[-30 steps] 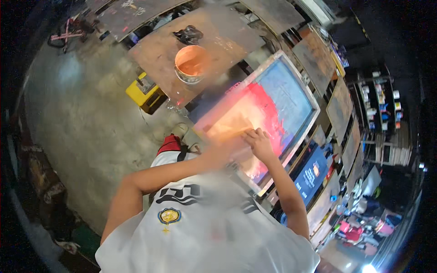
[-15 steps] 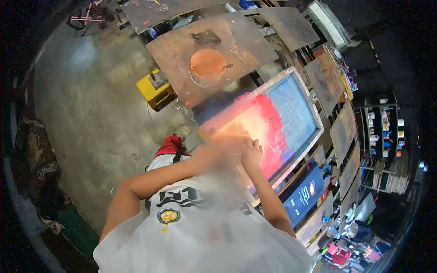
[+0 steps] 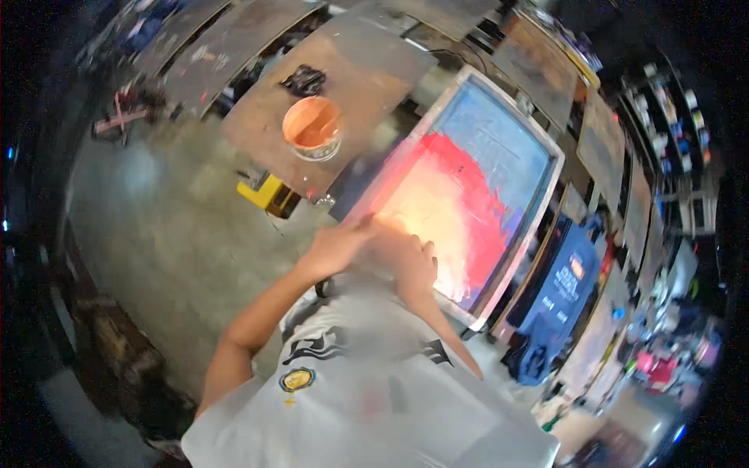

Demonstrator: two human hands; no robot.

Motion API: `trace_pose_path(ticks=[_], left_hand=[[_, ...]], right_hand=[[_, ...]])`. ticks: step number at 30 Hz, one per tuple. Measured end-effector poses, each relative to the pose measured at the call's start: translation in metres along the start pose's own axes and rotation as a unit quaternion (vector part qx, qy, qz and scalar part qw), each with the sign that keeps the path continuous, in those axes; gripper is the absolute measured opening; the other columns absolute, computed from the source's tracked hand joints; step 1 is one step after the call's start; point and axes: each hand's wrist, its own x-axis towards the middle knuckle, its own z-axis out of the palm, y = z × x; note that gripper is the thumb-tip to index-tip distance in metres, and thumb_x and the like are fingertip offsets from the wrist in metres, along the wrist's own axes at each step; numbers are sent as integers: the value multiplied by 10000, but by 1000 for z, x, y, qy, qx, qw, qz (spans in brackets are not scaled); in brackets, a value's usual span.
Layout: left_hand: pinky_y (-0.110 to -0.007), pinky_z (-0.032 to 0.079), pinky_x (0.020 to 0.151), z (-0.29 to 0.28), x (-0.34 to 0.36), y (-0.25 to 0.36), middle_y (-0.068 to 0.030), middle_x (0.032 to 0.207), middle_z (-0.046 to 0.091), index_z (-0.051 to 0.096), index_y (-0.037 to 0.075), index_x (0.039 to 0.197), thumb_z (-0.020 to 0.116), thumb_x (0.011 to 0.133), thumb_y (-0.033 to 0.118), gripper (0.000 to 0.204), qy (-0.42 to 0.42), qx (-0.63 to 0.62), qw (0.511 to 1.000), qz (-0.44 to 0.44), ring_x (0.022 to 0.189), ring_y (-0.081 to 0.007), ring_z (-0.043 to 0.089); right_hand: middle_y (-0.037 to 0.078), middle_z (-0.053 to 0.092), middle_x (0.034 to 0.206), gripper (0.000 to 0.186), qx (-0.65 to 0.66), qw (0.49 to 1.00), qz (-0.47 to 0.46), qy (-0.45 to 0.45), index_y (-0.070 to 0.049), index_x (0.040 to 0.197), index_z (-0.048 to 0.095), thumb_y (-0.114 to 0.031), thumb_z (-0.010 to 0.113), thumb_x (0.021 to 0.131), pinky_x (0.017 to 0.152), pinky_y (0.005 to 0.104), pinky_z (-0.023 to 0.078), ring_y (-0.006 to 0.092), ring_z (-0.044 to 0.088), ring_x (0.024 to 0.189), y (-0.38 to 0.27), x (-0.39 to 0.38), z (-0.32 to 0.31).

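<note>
A silk-screen frame (image 3: 555,168) with pale wooden sides and blue mesh lies in front of me at a slant. Bright red ink (image 3: 468,183) covers the mesh's near-left part, glaring to orange-white nearest me. My left hand (image 3: 337,248) is at the frame's near-left end, its fingers smeared by blur. Close beside it, my right hand (image 3: 413,264) is low over the inked near end with its fingers curled. Whatever it grips is hidden by blur. Dark fabric (image 3: 363,183) shows along the frame's left side.
On the brown board to the left stands a bucket of orange-red ink (image 3: 314,129), with a crumpled black bag (image 3: 303,80) behind it. A yellow stool (image 3: 264,193) is on the floor. Right of the frame lies a printed dark-blue garment (image 3: 563,285). Several more boards stretch beyond.
My view has turned, so the frame and the bucket sit differently in it. My left hand has moved left, apart from my right hand, which stays near the frame's near end.
</note>
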Motion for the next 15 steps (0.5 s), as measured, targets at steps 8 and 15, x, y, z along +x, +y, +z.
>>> trace_pose_path(ticks=[8, 15], left_hand=[[-409, 513, 814, -52, 28, 5, -109, 1189, 604, 547, 231, 1365, 597, 895, 133, 482, -43, 22, 995, 86, 1014, -337, 616], [-401, 504, 839, -59, 41, 14, -117, 1201, 601, 549, 205, 1364, 597, 906, 140, 466, -102, 36, 992, 66, 1044, -342, 610]], right_hand=[[50, 549, 1091, 326, 29, 996, 35, 71, -101, 1117, 622, -197, 587, 808, 761, 400, 491, 275, 514, 1019, -13, 18, 5], [47, 552, 1076, 299, 6, 994, 50, 96, -109, 1092, 633, -201, 580, 812, 761, 416, 482, 259, 514, 1016, -11, 12, -1]])
